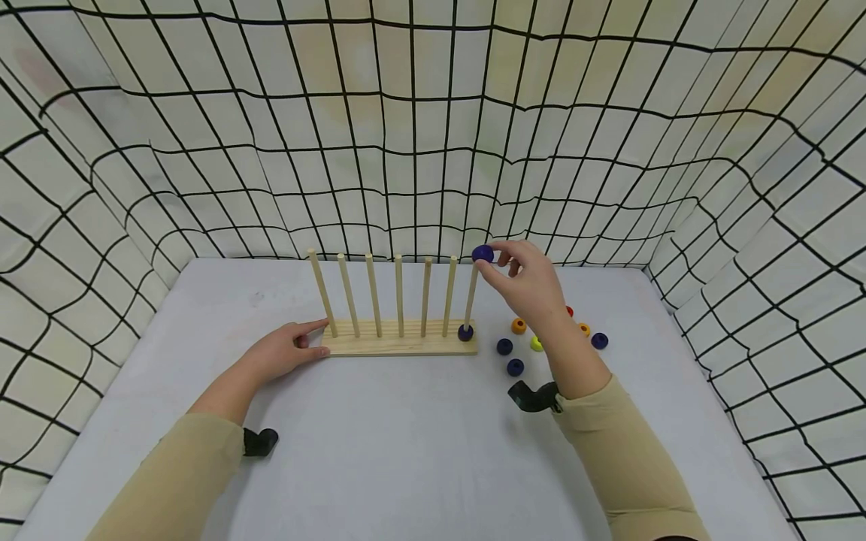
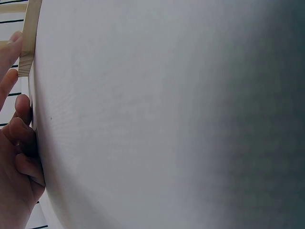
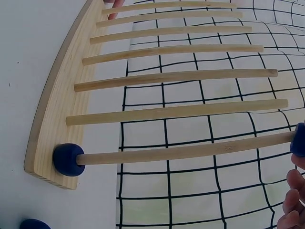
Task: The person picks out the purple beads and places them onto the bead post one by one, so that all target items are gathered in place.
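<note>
A wooden peg rack (image 1: 399,347) with a row of upright pegs stands on the table. My left hand (image 1: 280,349) holds its left end, thumb at the front corner and index finger towards the back, other fingers curled. My right hand (image 1: 531,282) pinches a dark blue bead (image 1: 482,254) between thumb and fingers at the top of the rightmost peg (image 3: 190,151). The right wrist view shows this held bead (image 3: 299,140) right at the peg's tip. Another dark blue bead (image 1: 465,333) sits at the foot of the same peg, against the base.
Loose beads lie right of the rack, partly hidden by my right forearm: dark blue ones (image 1: 516,367), an orange one (image 1: 519,326), a yellow one (image 1: 537,343) and a red one (image 1: 570,311). A white wall with black netting (image 1: 419,150) surrounds the white table (image 1: 392,451).
</note>
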A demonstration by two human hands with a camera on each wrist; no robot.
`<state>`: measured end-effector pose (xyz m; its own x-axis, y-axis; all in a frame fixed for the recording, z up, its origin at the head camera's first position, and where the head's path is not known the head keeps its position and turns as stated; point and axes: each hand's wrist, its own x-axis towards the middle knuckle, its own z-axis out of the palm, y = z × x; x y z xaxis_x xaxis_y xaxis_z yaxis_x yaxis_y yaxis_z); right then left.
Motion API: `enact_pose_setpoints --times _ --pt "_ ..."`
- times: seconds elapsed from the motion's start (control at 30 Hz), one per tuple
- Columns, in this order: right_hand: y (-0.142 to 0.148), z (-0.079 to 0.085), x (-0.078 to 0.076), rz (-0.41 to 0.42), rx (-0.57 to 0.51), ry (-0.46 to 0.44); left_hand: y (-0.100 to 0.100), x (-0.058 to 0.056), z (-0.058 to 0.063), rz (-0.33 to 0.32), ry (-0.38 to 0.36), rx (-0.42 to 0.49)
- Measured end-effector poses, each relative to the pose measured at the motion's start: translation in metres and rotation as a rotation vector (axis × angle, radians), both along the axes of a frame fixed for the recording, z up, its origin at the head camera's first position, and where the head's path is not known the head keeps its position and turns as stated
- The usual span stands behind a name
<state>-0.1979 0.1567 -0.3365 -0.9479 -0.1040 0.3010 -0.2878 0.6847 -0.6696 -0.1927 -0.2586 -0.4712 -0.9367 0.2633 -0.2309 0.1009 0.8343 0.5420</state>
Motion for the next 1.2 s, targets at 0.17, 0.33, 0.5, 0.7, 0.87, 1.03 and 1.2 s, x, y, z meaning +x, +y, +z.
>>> enact_pose_setpoints --times 0.17,0.33,0.5,0.7,0.87,1.03,1.2 --pt "-0.002 -0.003 -0.002 0.008 -0.013 0.012 0.000 0.000 0.000 0.000 0.001 -0.001" --pt "-0.004 -0.004 -0.003 0.012 -0.026 0.025 0.000 0.001 0.001 -0.001 0.000 -0.001" --pt "-0.006 -0.005 -0.003 0.011 -0.020 0.030 0.001 0.000 0.000 -0.004 0.002 0.002" --pt "-0.006 -0.008 -0.003 0.015 -0.010 0.027 0.001 0.001 0.001 0.006 0.005 -0.002" --pt "-0.006 -0.009 -0.003 0.012 -0.006 0.016 0.001 0.000 0.001 0.008 0.011 -0.006" --pt "-0.006 -0.010 -0.003 0.007 0.009 0.013 0.001 0.001 0.001 0.005 0.005 -0.005" --pt "-0.006 -0.011 -0.002 0.007 0.012 0.015 0.002 0.001 0.002 0.007 0.001 -0.011"
